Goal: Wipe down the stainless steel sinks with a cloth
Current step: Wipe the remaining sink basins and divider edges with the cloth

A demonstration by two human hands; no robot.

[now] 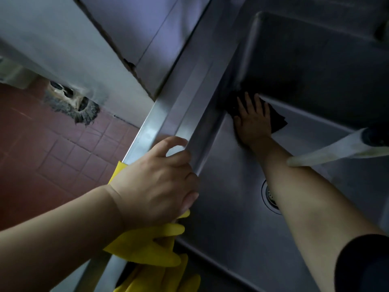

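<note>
A stainless steel sink fills the right half of the head view, tilted, with a round drain partly behind my right forearm. My right hand lies flat with spread fingers on a dark cloth, pressing it into the far corner of the basin. My left hand rests on the sink's left rim, its fingers curled over the edge, on top of yellow rubber gloves draped there.
A tap spout reaches in from the right above my right forearm. A second basin lies beyond the divider. Left of the sink are a grey wall, a red tiled floor and a broken hole at the wall's foot.
</note>
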